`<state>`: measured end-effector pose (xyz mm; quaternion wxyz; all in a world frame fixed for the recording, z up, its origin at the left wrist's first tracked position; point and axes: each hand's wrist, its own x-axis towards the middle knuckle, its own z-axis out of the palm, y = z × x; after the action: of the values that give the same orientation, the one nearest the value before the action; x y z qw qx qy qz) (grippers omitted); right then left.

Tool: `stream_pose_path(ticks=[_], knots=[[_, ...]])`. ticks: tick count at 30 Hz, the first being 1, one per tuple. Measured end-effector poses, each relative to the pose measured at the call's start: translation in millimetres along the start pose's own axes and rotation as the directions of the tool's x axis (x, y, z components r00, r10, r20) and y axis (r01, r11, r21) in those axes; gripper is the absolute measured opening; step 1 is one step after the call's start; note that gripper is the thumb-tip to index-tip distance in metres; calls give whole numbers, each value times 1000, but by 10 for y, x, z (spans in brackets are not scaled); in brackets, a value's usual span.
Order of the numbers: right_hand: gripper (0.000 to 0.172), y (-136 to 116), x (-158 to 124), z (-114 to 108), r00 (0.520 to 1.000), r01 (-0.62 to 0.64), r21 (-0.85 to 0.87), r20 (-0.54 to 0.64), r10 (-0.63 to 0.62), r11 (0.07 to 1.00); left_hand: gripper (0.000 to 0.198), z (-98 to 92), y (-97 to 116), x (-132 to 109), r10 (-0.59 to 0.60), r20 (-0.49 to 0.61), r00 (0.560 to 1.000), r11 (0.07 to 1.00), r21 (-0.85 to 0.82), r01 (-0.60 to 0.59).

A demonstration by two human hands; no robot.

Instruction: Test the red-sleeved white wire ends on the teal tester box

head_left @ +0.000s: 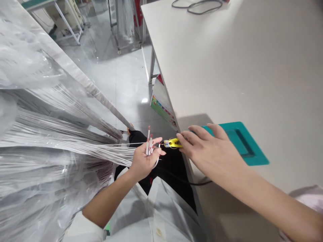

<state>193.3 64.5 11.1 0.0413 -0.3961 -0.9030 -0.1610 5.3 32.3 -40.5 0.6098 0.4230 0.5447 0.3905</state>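
My left hand (pixel 145 158) is closed around several thin white cables (pixel 148 143) whose red-marked ends stick up above my fingers. The cables run left into large hanging bundles of white cables (pixel 63 141) wrapped in clear plastic. My right hand (pixel 209 148) reaches left along the table edge, fingers pinched at a small yellow connector (pixel 173 143). One thin white cable stretches from the bundle to that connector. The right hand lies partly over a teal tray (pixel 248 148).
A large white table (pixel 239 60) fills the right side, with a black cord (pixel 199 6) at its far end. A colourful box (pixel 163 106) leans under the table edge. Metal racks (pixel 121 23) stand on the shiny floor beyond.
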Motion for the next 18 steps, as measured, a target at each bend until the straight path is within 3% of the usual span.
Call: stream_pose_path(ticks=[7, 18], knots=[[29, 100, 86, 38, 997, 54, 86, 57, -59, 995, 48, 34, 48, 35, -10, 56, 998, 996, -87, 15], [26, 126, 54, 80, 998, 34, 128, 39, -40, 991, 30, 123, -62, 62, -6, -27, 1000, 1000, -20, 5]])
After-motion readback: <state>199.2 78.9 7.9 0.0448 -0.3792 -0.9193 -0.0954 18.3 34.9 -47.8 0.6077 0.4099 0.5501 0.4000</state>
